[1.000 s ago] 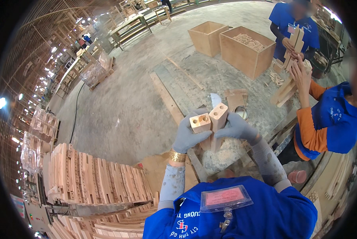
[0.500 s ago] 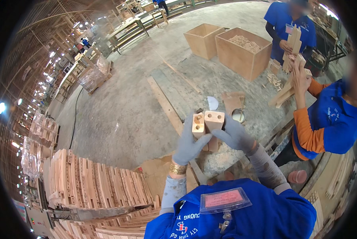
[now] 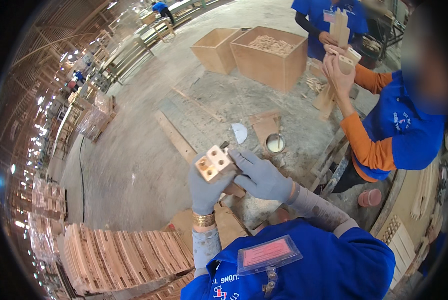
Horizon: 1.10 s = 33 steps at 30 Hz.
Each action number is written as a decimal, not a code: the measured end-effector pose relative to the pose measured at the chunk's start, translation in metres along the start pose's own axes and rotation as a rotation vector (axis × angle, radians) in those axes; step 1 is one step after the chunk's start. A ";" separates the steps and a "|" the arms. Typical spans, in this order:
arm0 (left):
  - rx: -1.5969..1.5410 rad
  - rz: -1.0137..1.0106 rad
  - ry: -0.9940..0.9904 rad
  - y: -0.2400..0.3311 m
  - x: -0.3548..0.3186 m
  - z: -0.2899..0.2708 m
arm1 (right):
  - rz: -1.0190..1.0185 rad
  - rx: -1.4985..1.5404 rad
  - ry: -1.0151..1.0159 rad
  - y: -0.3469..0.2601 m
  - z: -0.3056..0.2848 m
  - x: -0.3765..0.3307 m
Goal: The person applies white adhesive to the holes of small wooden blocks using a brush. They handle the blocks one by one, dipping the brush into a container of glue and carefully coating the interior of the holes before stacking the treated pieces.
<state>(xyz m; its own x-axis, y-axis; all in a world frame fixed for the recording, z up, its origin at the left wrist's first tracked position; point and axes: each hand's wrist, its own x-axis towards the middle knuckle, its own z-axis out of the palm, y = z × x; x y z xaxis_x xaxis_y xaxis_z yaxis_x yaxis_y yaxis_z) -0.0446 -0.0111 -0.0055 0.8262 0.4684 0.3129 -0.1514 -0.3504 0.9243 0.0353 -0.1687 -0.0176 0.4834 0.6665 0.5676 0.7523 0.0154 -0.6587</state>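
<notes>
Two pale wooden pieces [image 3: 218, 157] stand side by side, their drilled end faces turned up and flush against each other. Holes show in both ends, and one end has an amber stain around its holes. My left hand [image 3: 206, 186], in a grey glove, is wrapped round the pair from the left and below. At their right side is my right hand [image 3: 265, 179], also gloved, its fingers and thumb apart; its fingertips are by the pieces' edge, and whether they touch is unclear. The lower ends of the pieces are mostly hidden by my hands.
Beyond my hands are a pot of whitish liquid [image 3: 275, 143] and a white half-round piece [image 3: 240, 133]. Wooden bins [image 3: 269, 67] stand farther off. Stacked wooden parts [image 3: 129, 255] are at lower left. On the right, a co-worker's hands [image 3: 340, 80] hold wooden parts near a pink cup [image 3: 369, 198].
The two pieces have come level and tight together, tilted in my left hand. My right hand has loosened from its piece and shifted to the side. The view has swung right.
</notes>
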 end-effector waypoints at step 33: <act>0.109 0.110 -0.007 -0.004 0.005 0.014 | 1.031 1.093 0.881 0.218 0.000 -0.117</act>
<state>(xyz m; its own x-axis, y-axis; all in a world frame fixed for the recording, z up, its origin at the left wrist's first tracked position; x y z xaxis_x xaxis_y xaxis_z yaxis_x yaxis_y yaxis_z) -0.0325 -0.0191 -0.0108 0.8118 0.4170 0.4088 -0.1815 -0.4852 0.8554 0.1426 -0.2431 -0.2274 0.8872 0.1605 -0.4325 -0.4388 0.5828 -0.6840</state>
